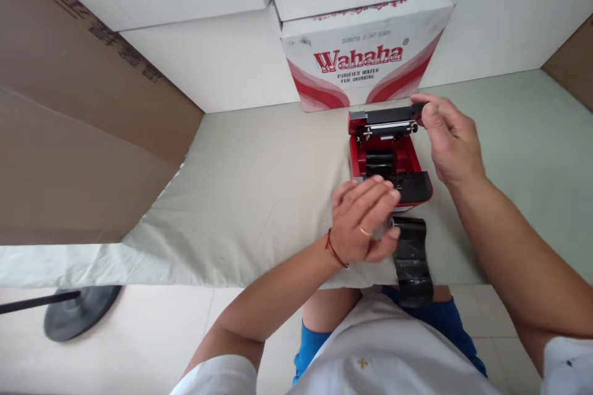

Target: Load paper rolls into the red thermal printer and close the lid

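A small red and black label printer (354, 157) stands on the cloth-covered table with its lid (389, 115) raised. Inside lies a black roll (378, 159). My right hand (456, 139) grips the lid's right end between thumb and fingers. In front of the printer, my left hand (364, 216) is closed, palm down, partly covering the printer's front left. A blurred greyish thing shows under its fingers; I cannot make out what it is. Beside the left fingertips, a strip of shiny black ribbon (412, 253) runs down over the table's front edge.
A Wahaha water carton (361, 55) stands right behind the printer, against stacked white boxes (199, 62). A large brown cardboard box (83, 136) takes up the left of the table (241, 197). Below, a round black base (83, 311) with a pole rests on the tiled floor.
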A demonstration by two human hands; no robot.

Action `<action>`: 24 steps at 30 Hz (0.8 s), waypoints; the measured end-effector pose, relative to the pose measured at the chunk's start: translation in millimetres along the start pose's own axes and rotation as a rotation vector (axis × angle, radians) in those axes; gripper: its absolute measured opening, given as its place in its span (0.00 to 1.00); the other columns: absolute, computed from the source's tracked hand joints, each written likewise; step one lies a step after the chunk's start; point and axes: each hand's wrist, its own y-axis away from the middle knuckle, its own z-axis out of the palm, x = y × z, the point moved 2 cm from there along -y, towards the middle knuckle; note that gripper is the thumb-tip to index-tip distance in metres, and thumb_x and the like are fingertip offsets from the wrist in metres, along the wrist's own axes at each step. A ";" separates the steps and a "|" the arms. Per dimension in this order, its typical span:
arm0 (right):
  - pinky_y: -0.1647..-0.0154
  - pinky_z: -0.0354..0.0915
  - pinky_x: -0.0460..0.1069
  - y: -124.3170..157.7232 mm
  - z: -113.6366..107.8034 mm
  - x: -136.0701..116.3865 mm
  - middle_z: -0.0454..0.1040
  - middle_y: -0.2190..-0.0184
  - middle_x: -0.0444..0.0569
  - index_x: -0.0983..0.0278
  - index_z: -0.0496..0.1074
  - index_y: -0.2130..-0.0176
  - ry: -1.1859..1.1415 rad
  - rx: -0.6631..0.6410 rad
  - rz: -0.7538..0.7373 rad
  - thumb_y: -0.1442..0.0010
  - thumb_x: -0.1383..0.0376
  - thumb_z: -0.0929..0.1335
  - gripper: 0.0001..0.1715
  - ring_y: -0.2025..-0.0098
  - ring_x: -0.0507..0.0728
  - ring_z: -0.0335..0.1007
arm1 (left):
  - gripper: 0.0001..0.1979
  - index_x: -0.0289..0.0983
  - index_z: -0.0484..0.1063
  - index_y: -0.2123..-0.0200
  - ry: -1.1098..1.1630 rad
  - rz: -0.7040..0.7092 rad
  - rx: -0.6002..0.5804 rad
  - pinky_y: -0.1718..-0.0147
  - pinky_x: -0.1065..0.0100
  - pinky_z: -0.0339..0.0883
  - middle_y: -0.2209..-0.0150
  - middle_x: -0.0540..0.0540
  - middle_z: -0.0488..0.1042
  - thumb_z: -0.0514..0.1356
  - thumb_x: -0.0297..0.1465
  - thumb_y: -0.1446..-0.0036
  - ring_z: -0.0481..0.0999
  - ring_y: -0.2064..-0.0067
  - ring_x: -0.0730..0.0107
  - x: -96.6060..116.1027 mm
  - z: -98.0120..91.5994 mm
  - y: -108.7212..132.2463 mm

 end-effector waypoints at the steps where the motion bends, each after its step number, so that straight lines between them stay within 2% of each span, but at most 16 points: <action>1: 0.40 0.71 0.57 2.0 -2.6 -1.1 0.82 0.41 0.58 0.62 0.73 0.32 -0.064 0.060 0.002 0.20 0.43 0.58 0.36 0.41 0.64 0.77 | 0.33 0.45 0.62 0.23 -0.046 -0.072 -0.024 0.27 0.49 0.56 0.38 0.41 0.84 0.58 0.40 0.28 0.81 0.33 0.51 -1.6 -1.6 0.1; 3: 0.39 0.72 0.58 3.9 -5.5 -3.9 0.84 0.44 0.55 0.61 0.79 0.38 -0.148 0.139 0.004 0.23 0.45 0.64 0.30 0.44 0.64 0.79 | 0.28 0.47 0.68 0.26 -0.084 -0.149 -0.091 0.25 0.48 0.50 0.38 0.43 0.85 0.55 0.37 0.26 0.81 0.33 0.52 -3.7 -2.7 -0.4; 6: 0.37 0.73 0.60 4.2 -4.6 -7.5 0.85 0.44 0.51 0.56 0.79 0.38 -0.133 0.123 0.036 0.23 0.46 0.64 0.27 0.42 0.64 0.81 | 0.27 0.47 0.71 0.29 -0.075 -0.106 -0.134 0.26 0.49 0.51 0.39 0.44 0.86 0.58 0.34 0.28 0.83 0.35 0.54 -2.5 0.2 -3.4; 10: 0.34 0.73 0.62 7.1 -5.4 -9.4 0.84 0.40 0.50 0.54 0.79 0.38 -0.213 0.107 -0.015 0.21 0.47 0.64 0.25 0.39 0.64 0.81 | 0.24 0.46 0.76 0.34 -0.174 -0.002 -0.076 0.32 0.51 0.58 0.46 0.47 0.89 0.61 0.34 0.32 0.85 0.44 0.55 2.1 4.0 -8.1; 15: 0.33 0.74 0.60 23.9 -15.4 -5.2 0.87 0.46 0.49 0.54 0.85 0.45 -0.321 0.125 -0.171 0.20 0.47 0.63 0.25 0.40 0.62 0.83 | 0.22 0.46 0.79 0.38 -0.245 0.019 -0.046 0.39 0.52 0.63 0.52 0.49 0.91 0.65 0.30 0.35 0.81 0.51 0.58 4.9 1.5 -10.5; 18: 0.30 0.72 0.63 42.2 -18.0 2.0 0.88 0.46 0.49 0.52 0.86 0.49 -0.281 0.085 -0.291 0.19 0.53 0.64 0.22 0.39 0.63 0.84 | 0.18 0.44 0.81 0.42 -0.281 0.024 -0.050 0.40 0.53 0.64 0.54 0.49 0.90 0.65 0.29 0.35 0.79 0.52 0.58 6.9 0.7 -10.4; 21: 0.29 0.72 0.66 60.0 -14.3 9.8 0.88 0.46 0.49 0.53 0.86 0.47 -0.193 0.070 -0.408 0.21 0.63 0.65 0.18 0.38 0.63 0.83 | 0.14 0.44 0.83 0.47 -0.298 0.032 -0.029 0.41 0.54 0.65 0.57 0.47 0.89 0.64 0.29 0.35 0.77 0.51 0.57 7.6 1.1 -9.7; 24: 0.31 0.74 0.66 69.0 -8.1 13.6 0.87 0.43 0.51 0.55 0.84 0.42 -0.170 0.088 -0.448 0.23 0.69 0.66 0.20 0.35 0.63 0.82 | 0.17 0.45 0.81 0.44 -0.251 0.010 0.001 0.37 0.53 0.65 0.56 0.45 0.87 0.63 0.30 0.33 0.79 0.47 0.56 2.5 -0.4 -8.4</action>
